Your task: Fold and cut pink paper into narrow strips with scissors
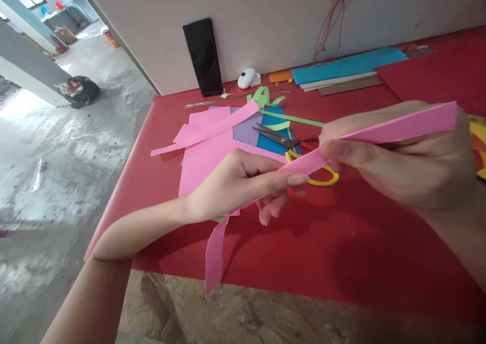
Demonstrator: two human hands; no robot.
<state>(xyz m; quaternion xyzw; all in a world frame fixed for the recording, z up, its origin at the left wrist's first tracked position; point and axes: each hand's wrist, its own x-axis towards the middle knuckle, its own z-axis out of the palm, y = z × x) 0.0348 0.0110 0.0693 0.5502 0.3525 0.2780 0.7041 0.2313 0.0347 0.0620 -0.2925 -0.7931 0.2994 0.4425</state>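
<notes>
A long pink paper strip (402,124) runs between both hands above the red table. My left hand (243,182) pinches it between thumb and fingers, and its lower end hangs down past the wrist near the table's front edge. My right hand (402,156) grips the strip with thumb and forefinger; the other end sticks out over the hand to the right. Just behind the strip lie scissors (283,139) with yellow and red handles, partly hidden by it. Pink paper sheets (205,164) and loose pink strips lie beyond my left hand.
Purple paper (245,126), blue paper (275,146) and curled green strips (261,98) lie on the red table (304,247). A phone (204,58) leans on the wall beside a white toy-like object (248,78). Blue folded paper (349,65) lies at the back. Concrete floor is left.
</notes>
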